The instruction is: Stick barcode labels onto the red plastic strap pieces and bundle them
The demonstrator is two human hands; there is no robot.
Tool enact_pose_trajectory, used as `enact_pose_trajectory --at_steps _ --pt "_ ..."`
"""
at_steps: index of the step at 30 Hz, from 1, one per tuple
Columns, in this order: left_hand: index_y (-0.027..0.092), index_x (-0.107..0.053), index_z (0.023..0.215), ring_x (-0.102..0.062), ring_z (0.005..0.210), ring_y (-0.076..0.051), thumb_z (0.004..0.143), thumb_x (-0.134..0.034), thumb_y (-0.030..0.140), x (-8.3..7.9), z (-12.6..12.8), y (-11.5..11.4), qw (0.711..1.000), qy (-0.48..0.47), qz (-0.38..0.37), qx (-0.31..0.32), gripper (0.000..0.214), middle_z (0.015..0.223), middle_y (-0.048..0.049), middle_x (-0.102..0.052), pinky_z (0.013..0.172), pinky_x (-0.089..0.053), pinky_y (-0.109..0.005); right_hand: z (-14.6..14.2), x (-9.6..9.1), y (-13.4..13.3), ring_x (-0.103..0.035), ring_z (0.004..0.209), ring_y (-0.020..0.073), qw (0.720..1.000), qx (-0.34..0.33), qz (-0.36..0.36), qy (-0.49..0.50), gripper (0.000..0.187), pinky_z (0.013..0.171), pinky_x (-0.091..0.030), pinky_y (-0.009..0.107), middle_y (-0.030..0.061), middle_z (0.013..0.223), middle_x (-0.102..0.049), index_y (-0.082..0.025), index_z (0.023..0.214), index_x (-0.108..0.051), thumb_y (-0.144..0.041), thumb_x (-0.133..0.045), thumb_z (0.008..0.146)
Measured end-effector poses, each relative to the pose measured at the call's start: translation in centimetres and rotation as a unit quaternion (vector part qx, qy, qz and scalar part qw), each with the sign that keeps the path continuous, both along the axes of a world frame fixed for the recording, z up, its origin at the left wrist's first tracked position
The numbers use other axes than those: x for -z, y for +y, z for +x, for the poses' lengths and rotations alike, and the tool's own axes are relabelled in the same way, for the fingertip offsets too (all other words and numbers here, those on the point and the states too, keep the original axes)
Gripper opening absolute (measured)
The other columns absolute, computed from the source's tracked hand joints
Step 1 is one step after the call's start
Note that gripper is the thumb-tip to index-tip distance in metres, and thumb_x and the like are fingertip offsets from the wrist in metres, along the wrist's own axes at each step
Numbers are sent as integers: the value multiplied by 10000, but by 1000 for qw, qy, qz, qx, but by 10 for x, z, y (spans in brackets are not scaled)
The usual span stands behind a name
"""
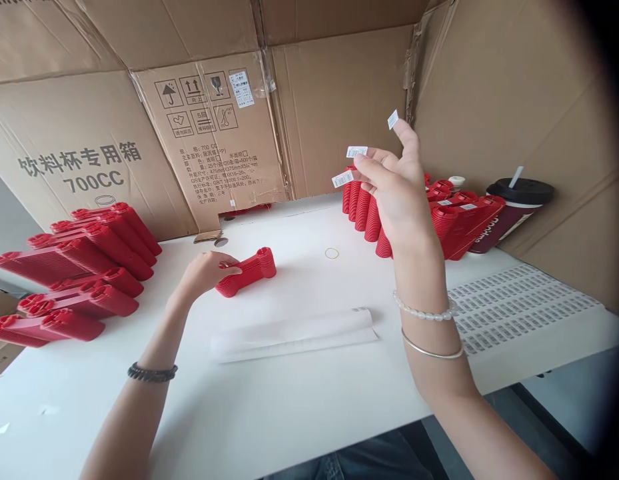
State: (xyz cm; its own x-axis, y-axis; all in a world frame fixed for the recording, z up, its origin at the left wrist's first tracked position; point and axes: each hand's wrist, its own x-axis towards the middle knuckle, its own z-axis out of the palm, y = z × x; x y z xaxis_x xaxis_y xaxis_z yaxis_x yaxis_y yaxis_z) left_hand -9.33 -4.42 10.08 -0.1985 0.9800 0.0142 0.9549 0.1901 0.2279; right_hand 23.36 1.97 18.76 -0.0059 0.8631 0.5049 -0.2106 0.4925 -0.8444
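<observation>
My left hand (209, 270) is closed around the near-left end of a small stack of red, dumbbell-shaped plastic pieces (249, 272) on the white table. Raised at the right, my right hand (396, 180) has its fingers spread. Small white barcode labels cling to its fingertips: one label (393, 120) on the uppermost finger, another label (357, 152) by the thumb, and a third label (342, 179) lower down. Behind this hand stands a row of red stacks (372, 223), partly hidden by it. A sheet of printed barcode labels (524, 307) lies right of my right wrist.
Several red stacks (104, 247) fill the table's left side. A curled sheet of white paper (294, 337) lies in front, and a thin yellow ring (332, 253) farther back. A lidded cup with a straw (512, 213) stands at the right. Cardboard (339, 107) walls the back.
</observation>
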Motion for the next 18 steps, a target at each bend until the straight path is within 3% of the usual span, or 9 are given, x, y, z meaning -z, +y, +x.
enact_pose_trajectory --at_steps 6,12,18 --pt "280 -736 913 -622 851 -230 745 -581 478 0 1 0 1000 2 1 0 302 952 -25 -718 653 -442 -292 -2 1 -1 -624 841 138 999 -28 -1 23 631 960 -453 366 20 1081 -568 -283 1339 -279 -215 -619 813" --pt "286 -723 931 -619 852 -246 753 -591 490 0 0 3 1000 24 -8 -6 302 963 -27 -714 661 -441 -318 11 -3 2 -634 840 122 1000 -5 -10 28 646 990 -428 364 19 1176 -559 -283 1375 -221 -235 -588 845" --pt "291 -713 958 -612 893 -254 759 -595 506 -1 0 4 999 35 -9 -8 315 988 -30 -711 680 -437 -330 20 -9 0 -612 915 129 999 15 -15 25 590 987 -447 337 -21 1187 -576 -367 1335 -223 -256 -568 869"
